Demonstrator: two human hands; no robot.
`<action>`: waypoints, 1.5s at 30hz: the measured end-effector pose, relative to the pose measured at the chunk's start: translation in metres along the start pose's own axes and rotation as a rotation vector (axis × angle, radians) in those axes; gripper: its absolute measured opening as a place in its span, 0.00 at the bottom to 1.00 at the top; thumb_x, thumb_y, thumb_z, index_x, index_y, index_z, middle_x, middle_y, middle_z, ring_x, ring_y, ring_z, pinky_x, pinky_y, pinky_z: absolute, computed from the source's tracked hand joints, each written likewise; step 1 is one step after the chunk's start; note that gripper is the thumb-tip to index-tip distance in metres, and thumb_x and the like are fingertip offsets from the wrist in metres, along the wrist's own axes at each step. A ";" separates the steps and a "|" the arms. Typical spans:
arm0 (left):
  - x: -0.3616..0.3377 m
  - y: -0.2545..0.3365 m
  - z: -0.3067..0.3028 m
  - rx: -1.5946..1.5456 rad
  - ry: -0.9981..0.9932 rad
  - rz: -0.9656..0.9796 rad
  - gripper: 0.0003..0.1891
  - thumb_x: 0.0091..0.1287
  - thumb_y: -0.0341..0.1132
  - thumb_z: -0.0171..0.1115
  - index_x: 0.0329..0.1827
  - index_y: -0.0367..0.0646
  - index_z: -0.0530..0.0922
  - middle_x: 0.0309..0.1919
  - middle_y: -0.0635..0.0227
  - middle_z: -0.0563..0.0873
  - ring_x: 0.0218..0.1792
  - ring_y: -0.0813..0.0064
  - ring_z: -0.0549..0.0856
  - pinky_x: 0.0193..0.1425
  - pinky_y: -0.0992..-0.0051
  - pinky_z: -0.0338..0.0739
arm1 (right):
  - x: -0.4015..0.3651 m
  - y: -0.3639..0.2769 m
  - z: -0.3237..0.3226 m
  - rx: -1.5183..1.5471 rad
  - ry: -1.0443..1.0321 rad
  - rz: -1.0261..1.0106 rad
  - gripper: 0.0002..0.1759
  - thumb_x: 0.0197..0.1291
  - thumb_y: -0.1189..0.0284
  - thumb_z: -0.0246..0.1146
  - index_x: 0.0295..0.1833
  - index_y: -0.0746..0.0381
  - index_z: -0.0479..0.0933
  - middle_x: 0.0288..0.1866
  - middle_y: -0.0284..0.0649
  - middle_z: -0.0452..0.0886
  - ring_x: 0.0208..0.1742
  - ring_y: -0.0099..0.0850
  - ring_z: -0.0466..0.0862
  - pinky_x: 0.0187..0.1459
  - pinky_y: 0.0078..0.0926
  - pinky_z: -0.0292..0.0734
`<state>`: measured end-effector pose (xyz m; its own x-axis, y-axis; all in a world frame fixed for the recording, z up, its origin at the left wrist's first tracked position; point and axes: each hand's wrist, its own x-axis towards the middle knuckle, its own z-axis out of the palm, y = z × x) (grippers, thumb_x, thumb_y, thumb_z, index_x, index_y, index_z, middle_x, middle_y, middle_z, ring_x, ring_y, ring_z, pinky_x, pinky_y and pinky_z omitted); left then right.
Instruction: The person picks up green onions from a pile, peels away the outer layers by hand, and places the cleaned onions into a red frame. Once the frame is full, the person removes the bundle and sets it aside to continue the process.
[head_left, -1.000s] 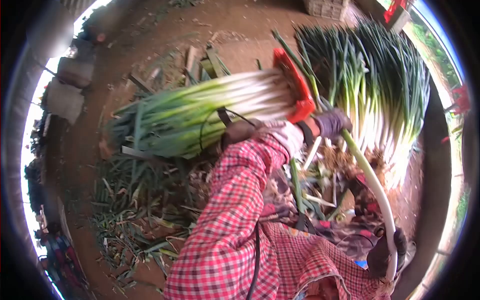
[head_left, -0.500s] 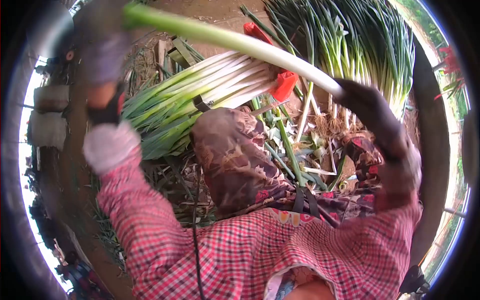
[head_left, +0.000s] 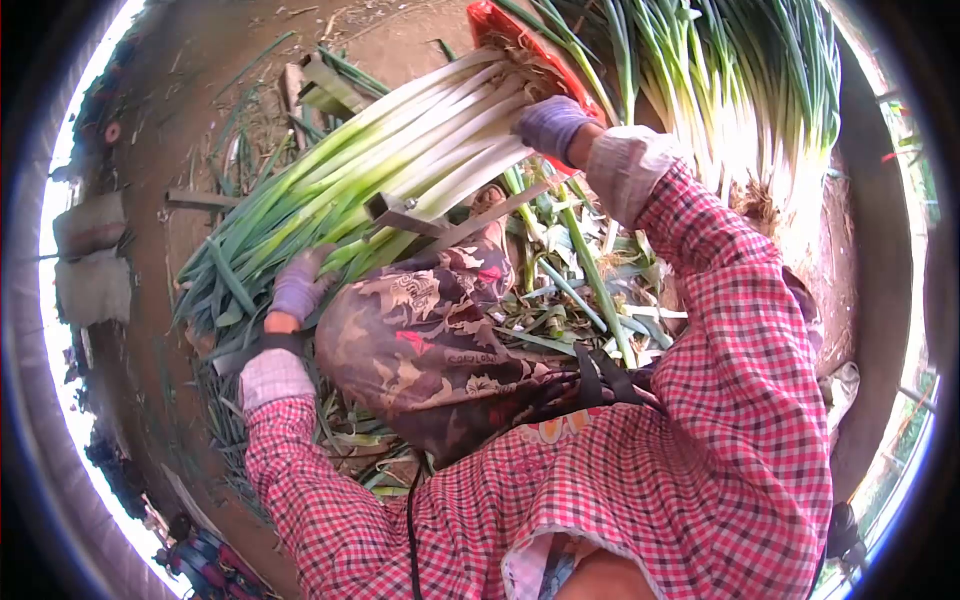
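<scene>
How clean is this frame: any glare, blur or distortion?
Head view: heavy fisheye curving inside a dark round border; daylight blows out the left rim and the white stalks of the loose pile; left hand, right hand and bundle look sharp.

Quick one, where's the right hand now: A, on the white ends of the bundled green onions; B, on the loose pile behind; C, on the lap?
A: the right hand sits on the white ends of the bundle, next to the red plate.
</scene>
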<state>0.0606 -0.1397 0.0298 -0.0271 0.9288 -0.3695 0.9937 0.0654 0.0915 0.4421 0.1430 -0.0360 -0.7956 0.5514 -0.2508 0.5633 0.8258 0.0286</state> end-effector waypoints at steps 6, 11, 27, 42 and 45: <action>-0.001 -0.018 0.023 -0.061 0.106 -0.004 0.25 0.58 0.45 0.63 0.57 0.46 0.74 0.49 0.51 0.80 0.51 0.50 0.79 0.53 0.59 0.74 | -0.013 -0.027 -0.036 -0.086 -0.054 0.018 0.09 0.49 0.65 0.66 0.37 0.52 0.85 0.31 0.36 0.85 0.34 0.39 0.86 0.34 0.38 0.81; 0.005 0.004 0.002 -0.082 0.040 0.001 0.21 0.59 0.41 0.61 0.56 0.47 0.75 0.48 0.52 0.80 0.49 0.51 0.80 0.54 0.59 0.75 | -0.013 -0.041 -0.030 0.060 -0.046 0.068 0.09 0.41 0.69 0.69 0.33 0.56 0.83 0.29 0.39 0.83 0.35 0.40 0.85 0.34 0.38 0.80; -0.015 0.010 0.014 -0.335 -0.106 -0.169 0.22 0.61 0.38 0.62 0.60 0.50 0.75 0.54 0.59 0.80 0.56 0.59 0.78 0.62 0.63 0.70 | 0.017 -0.032 0.040 -0.036 0.000 0.048 0.19 0.44 0.71 0.70 0.45 0.57 0.77 0.43 0.45 0.81 0.45 0.46 0.82 0.45 0.43 0.78; -0.056 -0.156 -0.026 0.113 -0.240 -0.933 0.23 0.68 0.48 0.47 0.57 0.44 0.78 0.57 0.58 0.80 0.57 0.58 0.79 0.62 0.58 0.70 | 0.016 -0.038 0.041 -0.100 0.063 0.065 0.12 0.53 0.76 0.57 0.43 0.58 0.78 0.42 0.48 0.81 0.37 0.45 0.85 0.36 0.43 0.81; -0.053 -0.171 -0.043 0.200 -0.166 -0.997 0.21 0.68 0.47 0.47 0.59 0.47 0.76 0.58 0.59 0.78 0.58 0.59 0.78 0.62 0.56 0.69 | 0.016 -0.039 0.048 -0.002 0.103 0.131 0.12 0.52 0.74 0.59 0.44 0.58 0.78 0.45 0.49 0.80 0.42 0.48 0.84 0.43 0.44 0.80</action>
<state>-0.1121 -0.1845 0.0737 -0.8490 0.4224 -0.3173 0.5279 0.7027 -0.4770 0.4182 0.1141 -0.0878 -0.7339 0.6636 -0.1446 0.6635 0.7461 0.0564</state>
